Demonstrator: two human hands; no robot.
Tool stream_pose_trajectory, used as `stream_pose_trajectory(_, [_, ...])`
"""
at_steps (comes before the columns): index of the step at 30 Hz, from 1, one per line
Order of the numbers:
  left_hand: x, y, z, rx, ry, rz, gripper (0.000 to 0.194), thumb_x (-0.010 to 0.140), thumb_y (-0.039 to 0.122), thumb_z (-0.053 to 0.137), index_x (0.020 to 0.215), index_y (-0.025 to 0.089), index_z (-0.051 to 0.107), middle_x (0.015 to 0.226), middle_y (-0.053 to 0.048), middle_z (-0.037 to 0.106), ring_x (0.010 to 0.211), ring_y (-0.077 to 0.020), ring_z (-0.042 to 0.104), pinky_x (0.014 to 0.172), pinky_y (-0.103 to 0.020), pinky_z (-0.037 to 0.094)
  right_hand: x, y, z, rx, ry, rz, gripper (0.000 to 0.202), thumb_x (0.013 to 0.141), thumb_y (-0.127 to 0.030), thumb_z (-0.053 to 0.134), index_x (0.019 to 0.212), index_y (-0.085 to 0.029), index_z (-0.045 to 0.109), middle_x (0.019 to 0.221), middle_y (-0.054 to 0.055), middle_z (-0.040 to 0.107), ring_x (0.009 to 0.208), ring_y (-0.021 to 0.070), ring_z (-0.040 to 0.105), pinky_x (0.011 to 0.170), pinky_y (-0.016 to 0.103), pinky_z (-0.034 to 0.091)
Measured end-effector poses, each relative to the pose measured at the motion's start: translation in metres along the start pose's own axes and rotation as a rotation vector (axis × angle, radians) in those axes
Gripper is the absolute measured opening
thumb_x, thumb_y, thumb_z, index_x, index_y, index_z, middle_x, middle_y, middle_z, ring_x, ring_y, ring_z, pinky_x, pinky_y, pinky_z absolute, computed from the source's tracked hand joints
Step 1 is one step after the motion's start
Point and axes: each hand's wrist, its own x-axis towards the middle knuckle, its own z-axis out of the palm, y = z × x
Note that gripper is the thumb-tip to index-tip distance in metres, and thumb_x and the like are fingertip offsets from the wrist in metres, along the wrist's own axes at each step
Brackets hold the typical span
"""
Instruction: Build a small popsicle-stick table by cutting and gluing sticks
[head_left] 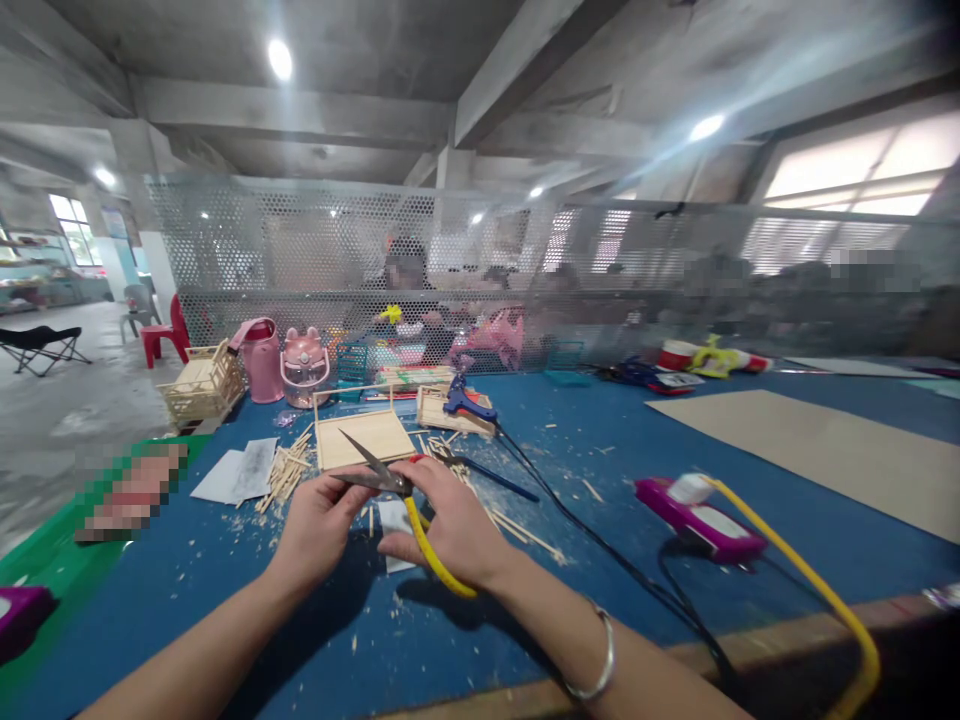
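My right hand is closed round the yellow handles of a pair of scissors, whose blades stand apart and point left. Close to the lower blade, the fingers of my left hand are pinched together; whatever they hold is too small or hidden to make out. Just behind the blades sits a flat wooden stick frame with thin uprights. Loose wooden sticks lie in a pile to its left. A blue glue gun rests on another small stick piece farther back.
Pliers with dark blue handles lie right of my hands. A stick-built basket, a pink bottle and a pink jug stand at the back left. A purple device, a cardboard sheet and black cables occupy the right.
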Motion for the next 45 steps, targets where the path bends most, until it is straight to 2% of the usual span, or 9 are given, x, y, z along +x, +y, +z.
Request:
stream_pose_trajectory(3, [-0.0002,-0.0027,-0.0008,-0.011,0.037,0.004,0.016,0.067,0.025,0.059,0.077,0.014,0.065,0.075,-0.004,0.069,0.072,-0.0168,0.062,0.071,-0.029,0.049,-0.0002,0.0002,0.0005,-0.017,-0.014,-0.003,0.068,0.054,-0.05,0.07,0.11,-0.017,0.051,0.098,0.008,0.052,0.09,0.0213,0.05,0.08,0.035,0.041])
stream_pose_trajectory(10, [-0.0009,-0.0002,-0.0022,0.039,0.003,0.034,0.016,0.069,0.025,0.058,0.079,0.015,0.066,0.077,-0.004,0.069,0.07,-0.0157,0.062,0.068,-0.027,0.049,-0.0005,-0.0005,0.0001,-0.011,-0.017,-0.018,0.068,0.054,-0.054,0.068,0.109,-0.018,0.051,0.098,0.008,0.052,0.09,0.0213,0.049,0.081,0.035,0.04])
stream_pose_trajectory(16, [-0.0018,0.0016,-0.003,0.046,0.04,0.017,0.011,0.065,0.021,0.058,0.071,0.015,0.066,0.07,-0.004,0.07,0.066,-0.0158,0.062,0.064,-0.026,0.05,-0.001,0.0016,0.0006,-0.037,-0.027,-0.054,0.068,0.056,-0.055,0.066,0.111,-0.017,0.051,0.096,0.007,0.054,0.088,0.0204,0.05,0.079,0.034,0.04])
stream_pose_trajectory(26, [-0.0033,0.0032,-0.0053,0.127,0.04,0.051,0.012,0.066,0.023,0.058,0.071,0.015,0.067,0.073,-0.004,0.07,0.067,-0.0155,0.062,0.065,-0.025,0.049,-0.0004,0.0015,0.0006,-0.012,-0.025,-0.065,0.072,0.053,-0.056,0.068,0.111,-0.017,0.051,0.096,0.008,0.054,0.088,0.0208,0.05,0.079,0.035,0.041])
stream_pose_trajectory(37, [-0.0021,0.0053,-0.0044,0.135,-0.005,0.074,0.012,0.067,0.02,0.056,0.069,0.017,0.067,0.071,-0.003,0.07,0.067,-0.0143,0.062,0.064,-0.023,0.048,-0.0005,0.0001,-0.0016,-0.018,-0.044,-0.055,0.062,0.064,-0.053,0.062,0.111,-0.016,0.051,0.097,0.009,0.053,0.09,0.0211,0.048,0.08,0.035,0.04])
stream_pose_trajectory(45, [-0.0024,0.0009,-0.0029,0.071,0.027,0.023,0.012,0.065,0.02,0.058,0.071,0.015,0.067,0.071,-0.005,0.07,0.067,-0.0159,0.062,0.065,-0.026,0.049,-0.0001,0.0029,-0.0003,-0.051,-0.042,-0.075,0.059,0.067,-0.053,0.059,0.111,-0.015,0.051,0.093,0.009,0.053,0.085,0.02,0.049,0.077,0.033,0.041])
